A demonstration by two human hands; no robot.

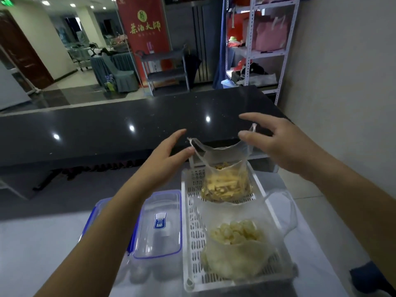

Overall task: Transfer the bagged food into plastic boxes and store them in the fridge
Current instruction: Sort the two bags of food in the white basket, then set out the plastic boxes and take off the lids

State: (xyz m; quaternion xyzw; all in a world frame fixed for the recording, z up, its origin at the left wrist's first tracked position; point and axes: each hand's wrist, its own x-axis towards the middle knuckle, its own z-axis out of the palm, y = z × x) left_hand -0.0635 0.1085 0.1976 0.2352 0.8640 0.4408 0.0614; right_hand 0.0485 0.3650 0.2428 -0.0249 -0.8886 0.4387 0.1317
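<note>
Bags came first, so both my hands were up at the far one. My left hand pinched one handle of the far bag between thumb and fingertips, the other fingers held out straight. My right hand was at the other handle with thumb and forefinger apart; whether those fingers had actually closed on the plastic I could not tell. The bag stood upright at the far end of the white basket, its mouth pulled wide, yellow-brown pieces of food showing inside.

To do this step well, I judged I should get a sure hold on both handles before lifting, raise the bag straight up so nothing spilled, and carry it left to the plastic boxes just beside the basket. Their lids looked on, so they would need unclipping before I tipped anything in.

Counting: two bags in the basket, the far one and the near bag of pale chunks; one basket; two clear boxes with blue-edged lids, side by side on the light bench, the left one mostly hidden under my forearm.
</note>
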